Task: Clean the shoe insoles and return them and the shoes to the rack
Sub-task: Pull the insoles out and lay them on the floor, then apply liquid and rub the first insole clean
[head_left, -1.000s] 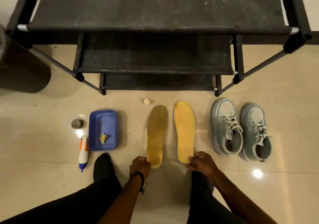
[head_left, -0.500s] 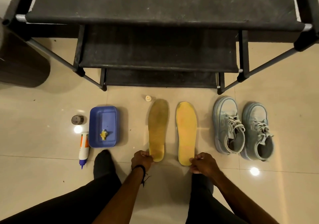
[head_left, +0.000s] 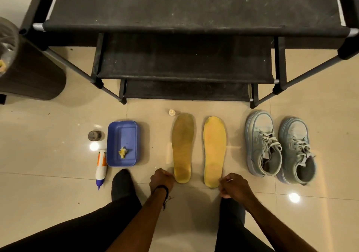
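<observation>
Two yellow foam insoles flat on beige tile floor, in front of black fabric-shelved shoe rack (head_left: 184, 57).

Left hand (head_left: 162, 179) curled, fingertips at heel of darker, soiled insole (head_left: 182, 147); right hand (head_left: 234, 186) curled at heel of brighter insole (head_left: 214, 150); cannot tell if either actually pinches the edge. Pair of pale blue lace-up sneakers (head_left: 279, 146) just right of insoles. To the left: blue plastic tray (head_left: 122, 133) holding yellow scrap (head_left: 122, 152), white squeeze bottle (head_left: 101, 167) lying down, small dark jar (head_left: 94, 135).
</observation>
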